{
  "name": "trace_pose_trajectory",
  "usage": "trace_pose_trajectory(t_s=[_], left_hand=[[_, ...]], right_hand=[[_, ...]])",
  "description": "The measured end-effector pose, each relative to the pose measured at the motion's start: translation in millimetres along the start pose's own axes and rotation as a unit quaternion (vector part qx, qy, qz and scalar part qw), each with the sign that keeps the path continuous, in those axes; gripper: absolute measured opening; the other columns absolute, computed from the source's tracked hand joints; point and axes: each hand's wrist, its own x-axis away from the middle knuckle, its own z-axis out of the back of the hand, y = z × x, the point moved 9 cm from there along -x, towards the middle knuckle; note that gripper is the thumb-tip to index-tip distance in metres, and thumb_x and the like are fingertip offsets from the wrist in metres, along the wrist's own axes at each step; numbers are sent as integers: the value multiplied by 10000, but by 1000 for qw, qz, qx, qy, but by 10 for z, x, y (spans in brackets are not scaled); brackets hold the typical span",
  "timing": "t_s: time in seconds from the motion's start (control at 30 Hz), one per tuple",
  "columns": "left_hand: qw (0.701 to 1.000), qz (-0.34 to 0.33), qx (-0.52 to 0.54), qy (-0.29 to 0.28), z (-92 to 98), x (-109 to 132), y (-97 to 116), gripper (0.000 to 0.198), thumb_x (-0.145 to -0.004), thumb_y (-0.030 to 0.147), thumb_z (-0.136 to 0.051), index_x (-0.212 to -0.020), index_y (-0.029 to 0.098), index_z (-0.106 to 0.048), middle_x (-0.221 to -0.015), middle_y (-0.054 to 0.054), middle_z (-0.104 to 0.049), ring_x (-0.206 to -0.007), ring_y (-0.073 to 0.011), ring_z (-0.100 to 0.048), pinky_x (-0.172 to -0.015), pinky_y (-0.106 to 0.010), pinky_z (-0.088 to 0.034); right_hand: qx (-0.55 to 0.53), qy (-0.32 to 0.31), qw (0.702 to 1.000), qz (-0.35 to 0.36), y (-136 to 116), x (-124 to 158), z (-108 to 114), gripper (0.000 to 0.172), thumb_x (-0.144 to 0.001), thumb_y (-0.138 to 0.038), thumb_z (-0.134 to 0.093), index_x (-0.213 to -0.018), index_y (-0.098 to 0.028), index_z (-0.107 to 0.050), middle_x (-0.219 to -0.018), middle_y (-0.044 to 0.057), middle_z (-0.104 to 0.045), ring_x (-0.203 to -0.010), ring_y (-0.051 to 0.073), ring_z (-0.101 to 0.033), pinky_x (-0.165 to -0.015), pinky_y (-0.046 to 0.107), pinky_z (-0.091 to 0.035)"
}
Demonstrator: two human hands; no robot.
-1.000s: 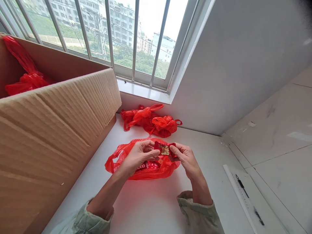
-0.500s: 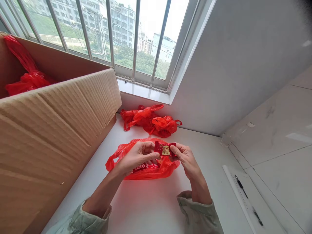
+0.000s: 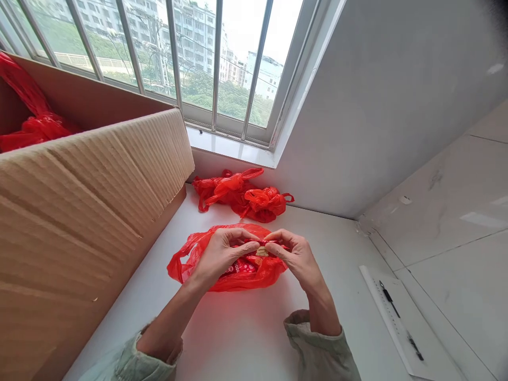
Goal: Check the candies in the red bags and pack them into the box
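Note:
Over an open red plastic bag [image 3: 238,287], both hands pinch a small red packet [image 3: 262,252] with gold print. My left hand [image 3: 223,254] is closed on its left side, thumb and fingertips at the upper edge. On the other side my right hand [image 3: 293,256] grips it the same way, and the two thumbs nearly meet. The fingers cover much of the packet, which is tipped so that only a narrow gold part shows. Inside the bag lie red and pink printed packets [image 3: 242,266], partly hidden by my hands.
A large cardboard box [image 3: 99,196] stands at the left with a red bag [image 3: 43,127] inside. Tied red bags [image 3: 264,203] lie against the wall below the barred window. On the white table's right side are a sheet of paper [image 3: 387,312] and a black pen [image 3: 389,297].
My right hand has moved left, bringing the fingertips of both hands close together. The packet has tilted, so its gold-printed face shows less. The whole view has shifted slightly.

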Motion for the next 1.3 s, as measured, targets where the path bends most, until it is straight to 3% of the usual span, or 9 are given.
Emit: trace_pose_trajectory(t_s=[0.2,0.43,0.6,0.77,0.87,0.97,1.1,1.17,1.3], left_hand=[[999,34,14,19,2,-2,-89,252,-772,404,-752,-776,152,-755,-694,-45,-707,-610,-152,-618,-560,-214,-485],[999,30,16,16,24,6,-59,291,-783,420,-743,-776,130,-741,-753,-68,-719,-669,-174,-635,-606,-235,-498],[997,-4,-74,23,61,7,40,319,-853,454,-649,-796,148,-719,-761,-53,-710,-665,-174,-631,-592,-237,-483],[972,-54,-209,97,244,19,179,265,-902,366,-558,-1053,200,-700,-1098,-64,-709,-1066,-255,-636,-942,-341,-469],[958,-68,-251,118,281,16,205,282,-904,296,-494,-1091,209,-685,-1167,-61,-688,-1152,-262,-593,-1015,-371,-421],[961,-90,-241,104,226,5,222,283,-895,265,-456,-1026,207,-699,-1145,-59,-693,-1150,-258,-590,-1005,-359,-428],[964,-106,-231,82,160,16,246,276,-900,249,-438,-966,206,-702,-1072,-52,-705,-1067,-243,-618,-942,-323,-451],[960,-99,-254,56,120,19,218,270,-905,247,-433,-932,214,-700,-968,-35,-714,-950,-226,-642,-851,-298,-469],[936,-84,-338,-51,-61,18,1,207,-824,203,-493,-688,212,-650,-664,-1,-632,-632,-178,-566,-574,-255,-381]], right_hand=[[-54,39,998,13,4,-22,17,209,-779,-345,-723,-690,-160,-683,-646,-6,-615,-605,107,-525,-598,227,-422],[-117,11,993,-15,61,-33,-56,280,-788,-414,-715,-706,-154,-649,-627,-31,-564,-569,81,-472,-560,207,-391],[-27,-37,998,-52,102,-1,-96,275,-802,-425,-678,-886,-163,-689,-765,14,-660,-665,132,-594,-608,230,-458],[145,46,988,-38,105,10,48,219,-842,-366,-603,-725,-183,-633,-670,-6,-624,-568,121,-530,-548,231,-392],[226,71,971,-31,130,-10,-8,212,-844,-323,-593,-678,-193,-620,-659,1,-639,-604,141,-545,-571,243,-373],[184,45,981,-38,202,-61,-190,163,-871,-288,-542,-866,-196,-677,-770,21,-707,-682,166,-640,-665,257,-444],[197,57,978,-42,202,-71,-238,375,-897,-230,-478,-1251,-169,-584,-1031,84,-723,-937,199,-670,-843,292,-458],[254,35,966,-31,158,-39,-245,361,-891,-212,-480,-1225,-175,-611,-1024,85,-719,-946,204,-651,-828,285,-443],[356,-65,932,-34,158,86,-328,212,-823,-125,-509,-852,-207,-702,-759,20,-676,-699,163,-577,-632,243,-377]])
